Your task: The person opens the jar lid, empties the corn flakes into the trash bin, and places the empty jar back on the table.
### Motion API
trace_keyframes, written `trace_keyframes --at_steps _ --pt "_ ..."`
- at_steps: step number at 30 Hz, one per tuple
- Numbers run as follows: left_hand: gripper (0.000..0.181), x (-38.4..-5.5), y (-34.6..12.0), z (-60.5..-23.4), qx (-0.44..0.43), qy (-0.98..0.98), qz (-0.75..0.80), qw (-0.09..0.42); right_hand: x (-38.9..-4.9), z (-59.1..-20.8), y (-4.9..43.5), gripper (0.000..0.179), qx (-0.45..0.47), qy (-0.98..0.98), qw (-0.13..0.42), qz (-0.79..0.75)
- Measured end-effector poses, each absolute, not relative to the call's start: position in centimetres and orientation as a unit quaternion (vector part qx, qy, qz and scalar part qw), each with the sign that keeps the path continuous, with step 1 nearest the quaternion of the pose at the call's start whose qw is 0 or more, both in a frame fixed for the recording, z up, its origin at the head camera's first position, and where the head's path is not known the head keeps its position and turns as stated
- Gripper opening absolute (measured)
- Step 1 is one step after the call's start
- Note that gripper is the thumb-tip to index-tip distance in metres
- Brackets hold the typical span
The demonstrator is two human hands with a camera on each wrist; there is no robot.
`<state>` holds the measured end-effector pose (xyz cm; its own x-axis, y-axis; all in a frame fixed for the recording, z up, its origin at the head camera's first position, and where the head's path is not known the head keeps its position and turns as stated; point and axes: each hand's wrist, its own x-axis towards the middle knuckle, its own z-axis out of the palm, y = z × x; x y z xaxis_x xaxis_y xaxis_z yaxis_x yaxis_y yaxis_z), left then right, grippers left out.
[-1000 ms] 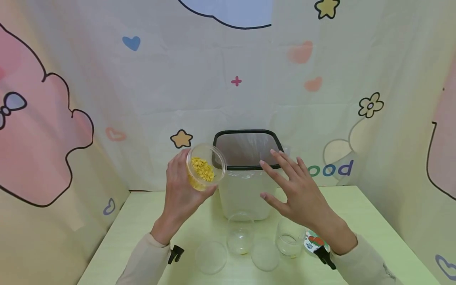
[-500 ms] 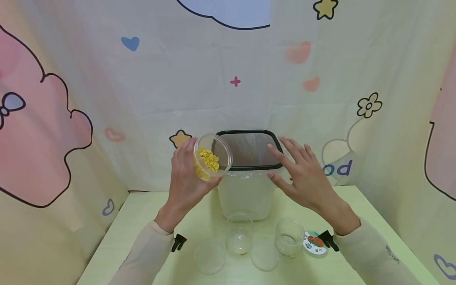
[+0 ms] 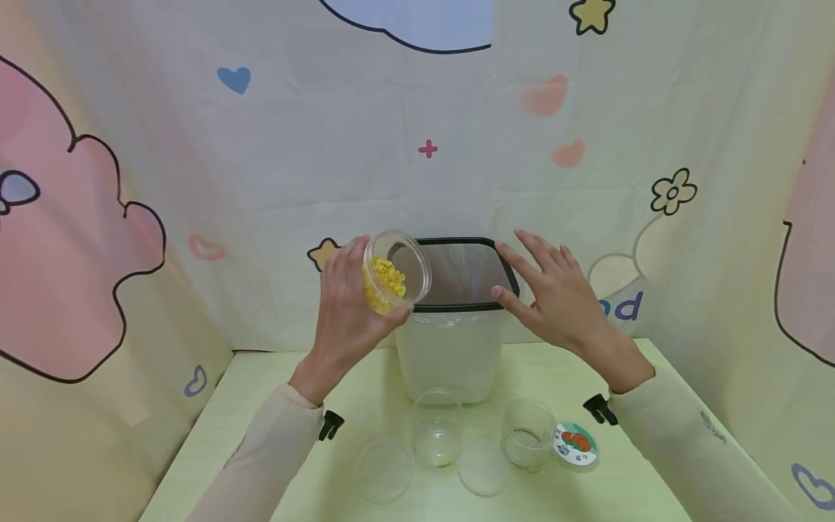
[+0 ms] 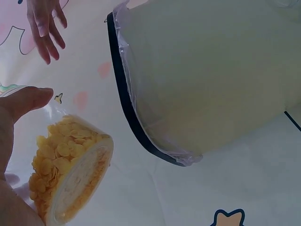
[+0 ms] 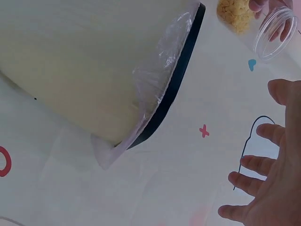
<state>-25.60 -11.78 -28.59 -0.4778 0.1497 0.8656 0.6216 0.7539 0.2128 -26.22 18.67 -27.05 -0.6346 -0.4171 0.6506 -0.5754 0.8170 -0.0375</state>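
Note:
My left hand (image 3: 349, 304) grips a clear plastic jar (image 3: 417, 270) partly filled with yellow flakes (image 4: 61, 150), which look like corn flakes. The jar is tilted, its open mouth facing right, by the left part of the trash bin's black rim (image 3: 457, 307). In the left wrist view the flakes lie against the jar's bottom and side. My right hand (image 3: 554, 293) holds nothing; its fingers are spread near the rim's right corner. A clear liner bag (image 5: 162, 56) folds over the rim of the pale trash bin (image 3: 450, 355).
Two clear jars, a left one (image 3: 438, 435) and a right one (image 3: 528, 438), stand in front of the bin. Two clear lids, one left (image 3: 383, 471) and one right (image 3: 483, 470), lie beside them. A round lid with a printed label (image 3: 575, 444) lies further right. A patterned cloth hangs behind.
The left hand has raised the jar and moved it right, toward the bin's opening, with the mouth turned further right. The right hand has risen and shifted slightly right, fingers still spread.

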Motion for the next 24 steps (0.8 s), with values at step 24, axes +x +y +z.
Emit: trace_keyframes --at_steps 24 --pt "0.104 -28.0 -10.7 -27.6 -0.231 -0.829 -0.253 0.442 -31.6 -26.5 19.8 0.068 0.191 -0.948 0.202 0.156"
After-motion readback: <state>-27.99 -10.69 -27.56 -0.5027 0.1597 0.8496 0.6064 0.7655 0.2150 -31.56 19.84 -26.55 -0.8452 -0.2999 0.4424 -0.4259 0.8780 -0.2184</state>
